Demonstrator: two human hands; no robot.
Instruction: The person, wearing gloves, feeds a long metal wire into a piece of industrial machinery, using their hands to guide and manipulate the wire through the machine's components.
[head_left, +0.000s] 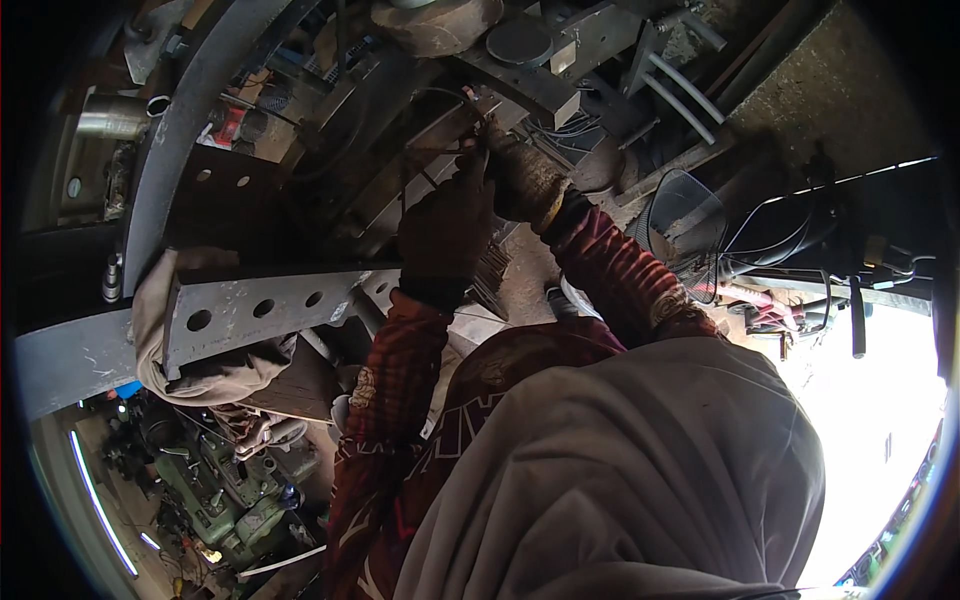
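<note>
Both my hands reach forward over dark metalwork and meet close together. My left hand (445, 235), in a dark glove, is closed with its back toward me. My right hand (525, 175), in a soiled work glove with a yellowish cuff, is closed just right of it and slightly farther off. Fingers of both come together near a long steel bar (425, 165). What lies in them is hidden by the gloves and shadow. A thin dark cable (440, 90) curves just beyond the fingertips.
A steel plate with round holes (240, 312) stands at left, a cloth (155, 330) draped over its end. A curved steel beam (165, 150) rises beyond. Metal rods (685, 95) and a mesh basket (685, 225) are at right. Green machinery (215, 500) stands lower left.
</note>
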